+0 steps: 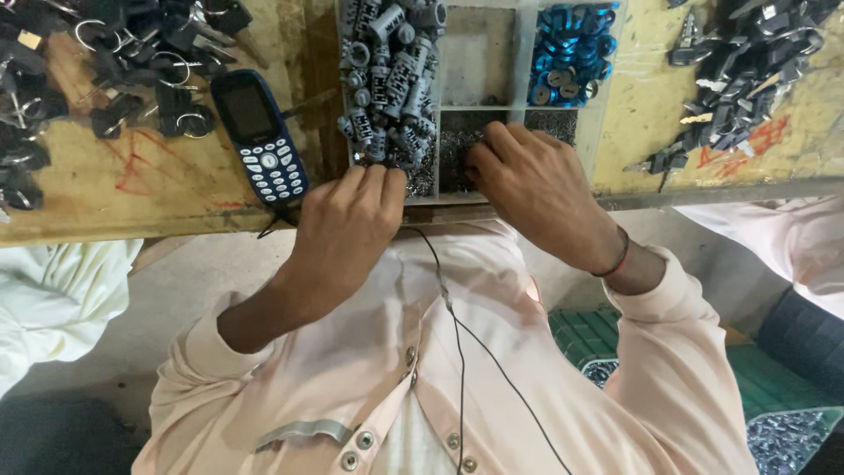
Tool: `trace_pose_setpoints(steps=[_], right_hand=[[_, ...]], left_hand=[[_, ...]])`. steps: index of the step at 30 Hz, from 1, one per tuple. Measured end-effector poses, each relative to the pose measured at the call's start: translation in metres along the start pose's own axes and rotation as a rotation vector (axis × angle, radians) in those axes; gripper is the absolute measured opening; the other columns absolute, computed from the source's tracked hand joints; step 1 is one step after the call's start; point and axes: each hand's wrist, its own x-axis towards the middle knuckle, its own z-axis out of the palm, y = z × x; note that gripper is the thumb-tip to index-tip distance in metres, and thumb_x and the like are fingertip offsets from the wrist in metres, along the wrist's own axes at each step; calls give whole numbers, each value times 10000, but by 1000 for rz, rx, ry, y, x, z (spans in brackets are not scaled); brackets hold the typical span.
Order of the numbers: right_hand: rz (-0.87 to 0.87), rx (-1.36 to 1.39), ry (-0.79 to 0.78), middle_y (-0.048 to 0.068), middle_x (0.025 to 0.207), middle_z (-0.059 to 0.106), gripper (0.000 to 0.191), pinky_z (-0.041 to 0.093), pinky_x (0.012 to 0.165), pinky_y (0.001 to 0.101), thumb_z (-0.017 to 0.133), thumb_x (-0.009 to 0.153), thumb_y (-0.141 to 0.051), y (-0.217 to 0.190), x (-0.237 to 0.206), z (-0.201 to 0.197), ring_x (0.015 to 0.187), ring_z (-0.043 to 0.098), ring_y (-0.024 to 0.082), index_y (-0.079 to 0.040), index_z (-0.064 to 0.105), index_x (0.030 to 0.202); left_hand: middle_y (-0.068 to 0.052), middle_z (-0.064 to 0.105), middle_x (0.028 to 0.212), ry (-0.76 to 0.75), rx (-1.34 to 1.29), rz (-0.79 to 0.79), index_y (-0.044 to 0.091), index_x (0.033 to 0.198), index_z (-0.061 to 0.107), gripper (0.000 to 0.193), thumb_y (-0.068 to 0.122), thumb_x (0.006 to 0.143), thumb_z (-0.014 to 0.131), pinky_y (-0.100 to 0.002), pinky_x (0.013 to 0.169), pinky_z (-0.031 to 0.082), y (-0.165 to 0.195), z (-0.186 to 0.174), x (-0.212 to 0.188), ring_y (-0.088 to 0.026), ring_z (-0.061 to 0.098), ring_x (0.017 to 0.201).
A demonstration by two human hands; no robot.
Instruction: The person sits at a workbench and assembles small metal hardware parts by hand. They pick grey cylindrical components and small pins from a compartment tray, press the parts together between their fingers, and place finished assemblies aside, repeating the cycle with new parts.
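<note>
Left hand (347,220): reached up from the lower left, forearm bare below a pushed-up pale pink sleeve (202,352), wrist straight, back of hand toward camera. Fingers curled, tips bunched together at the near edge of the divided tray (525,53), just below the heap of grey lock cylinders (391,79). Contents of that pinch hidden by the knuckles; cannot tell if anything is grasped.

Right hand (532,180): brought in from the lower right, wrist bent slightly inward, dark band (620,257) around it. Fingers flexed downward into the near middle compartment, tips among the small metal bits (453,154). Thumb tucked under. Grasp not visible; cannot tell whether clenched on a piece.

Hands close together, not touching, both at the tray's near side.

Tray on the wooden bench (114,193), cylinders in its left compartment, blue rings (571,53) in the far right one.

Blue keypad phone (262,136) flat on the bench just left of the tray, near the left hand. Piles of black-headed keys at far left (132,62) and far right (747,62). Thin black cord (457,334) down the shirt front.
</note>
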Motion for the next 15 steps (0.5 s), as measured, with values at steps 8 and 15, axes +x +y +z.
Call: trace_pose_setpoints(steps=[8, 15], right_hand=[[92, 66, 21, 99, 935, 529, 172, 493, 706, 420, 730, 966, -175, -7, -8, 6, 858, 607, 279, -56, 608, 993], [182, 676, 101, 75, 990, 554, 84, 484, 724, 335, 609, 1061, -37, -5, -22, 4, 811, 585, 204, -21, 577, 1138]], left_hand=[[-113, 638, 916, 269, -591, -162, 23, 998, 582, 193, -10, 896, 743, -357, 696, 558, 17, 4, -8, -253, 684, 796], [-85, 740, 1019, 280, -1209, -283, 11, 1191, 700, 178, 5, 1013, 698, -253, 738, 618, 31, 8, -3, -133, 753, 831]])
